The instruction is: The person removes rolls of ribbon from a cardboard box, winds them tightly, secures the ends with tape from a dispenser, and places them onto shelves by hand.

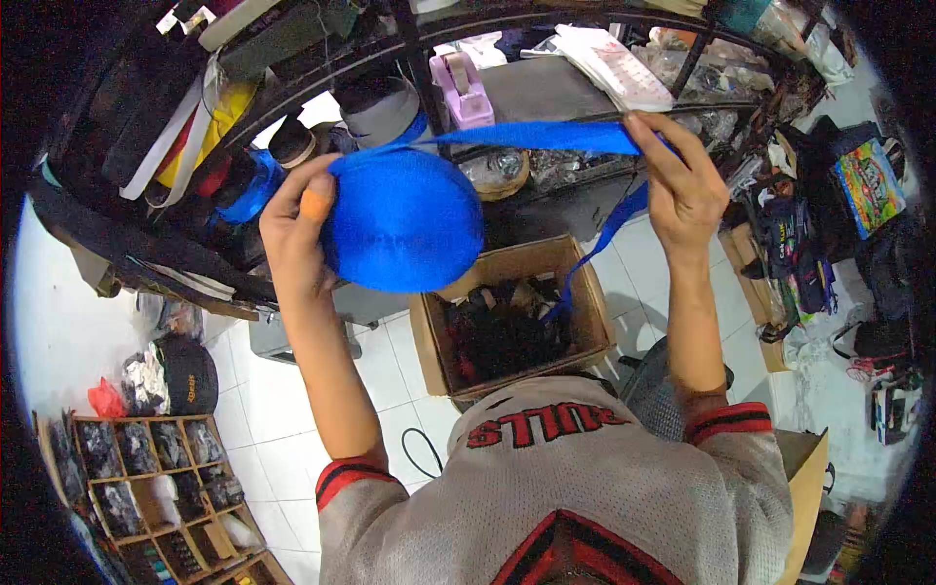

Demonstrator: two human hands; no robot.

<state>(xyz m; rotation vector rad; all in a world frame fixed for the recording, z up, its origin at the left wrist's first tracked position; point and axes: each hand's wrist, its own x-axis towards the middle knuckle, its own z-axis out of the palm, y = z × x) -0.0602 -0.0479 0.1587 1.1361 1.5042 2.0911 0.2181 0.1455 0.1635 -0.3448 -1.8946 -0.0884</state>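
Observation:
My left hand grips a large roll of blue webbing strap at its left edge. Something orange is wrapped around the thumb. Between the hands a loose length of the blue strap runs fairly taut to my right hand, which pinches it. From there the strap's tail hangs down toward an open cardboard box. Dark items lie inside that box, below the roll.
Ahead is a dark shelf rack with a lilac tape dispenser, papers and other strap rolls. A wooden compartment tray stands at lower left. Bags and packages sit at right. A black cord loop lies on the tiles.

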